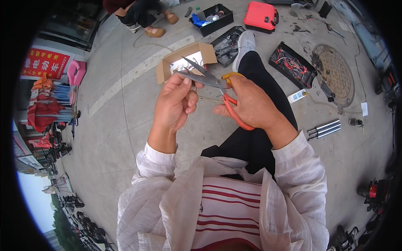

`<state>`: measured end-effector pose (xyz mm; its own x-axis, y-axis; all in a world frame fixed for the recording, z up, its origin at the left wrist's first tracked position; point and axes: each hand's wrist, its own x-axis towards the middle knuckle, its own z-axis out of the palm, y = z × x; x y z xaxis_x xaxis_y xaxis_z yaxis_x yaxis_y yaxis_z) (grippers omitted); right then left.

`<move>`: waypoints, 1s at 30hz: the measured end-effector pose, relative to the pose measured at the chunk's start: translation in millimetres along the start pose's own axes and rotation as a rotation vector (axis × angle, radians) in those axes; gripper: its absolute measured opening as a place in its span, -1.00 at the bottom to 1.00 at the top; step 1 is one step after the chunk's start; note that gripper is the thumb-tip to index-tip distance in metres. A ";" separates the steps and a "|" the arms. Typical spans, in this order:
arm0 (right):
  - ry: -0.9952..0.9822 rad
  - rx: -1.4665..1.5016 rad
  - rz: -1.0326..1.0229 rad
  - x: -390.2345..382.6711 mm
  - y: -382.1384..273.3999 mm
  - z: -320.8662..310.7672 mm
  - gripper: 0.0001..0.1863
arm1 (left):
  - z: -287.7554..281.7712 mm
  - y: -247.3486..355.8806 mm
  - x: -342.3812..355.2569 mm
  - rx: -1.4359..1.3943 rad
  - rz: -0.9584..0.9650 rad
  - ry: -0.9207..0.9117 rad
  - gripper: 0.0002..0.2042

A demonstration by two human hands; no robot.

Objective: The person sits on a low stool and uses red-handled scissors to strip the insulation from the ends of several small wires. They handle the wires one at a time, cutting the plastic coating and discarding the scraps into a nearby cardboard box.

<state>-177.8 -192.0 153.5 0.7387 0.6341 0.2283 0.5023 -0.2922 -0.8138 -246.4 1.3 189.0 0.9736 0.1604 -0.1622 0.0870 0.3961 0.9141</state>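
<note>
In front of my body, my right hand (251, 100) grips a pair of scissors (203, 78) with one yellow and one orange-red handle. Its two dark blades are spread apart and point left. My left hand (173, 100) is closed, its thumb and index finger pinched together against the lower blade near the tip. Whatever small thing the pinch may hold is too small to make out. Behind the blades, an open cardboard box (207, 53) stands on the ground; small reddish-brown pieces show inside, partly hidden by the scissors and my left hand.
Black trays stand ahead: one with blue items (228, 19), one with dark parts (226, 44), one with red wires (293, 65). Beyond is a red case (259, 16). Rightward lie a power strip (297, 96), metal tubes (324, 129) and a manhole cover (337, 75). Another person (144, 19) sits far left.
</note>
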 end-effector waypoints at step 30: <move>-0.117 -0.069 0.188 3.3 -16.5 3.2 -0.27 | 5.9 -6.8 -13.1 0.869 0.372 0.035 -0.73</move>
<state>-185.0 -182.8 166.0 0.7670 0.6415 0.0095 0.3934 -0.4585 -0.7969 -258.5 -8.9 187.1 0.9650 0.1731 0.1970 -0.0874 -0.4960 0.8639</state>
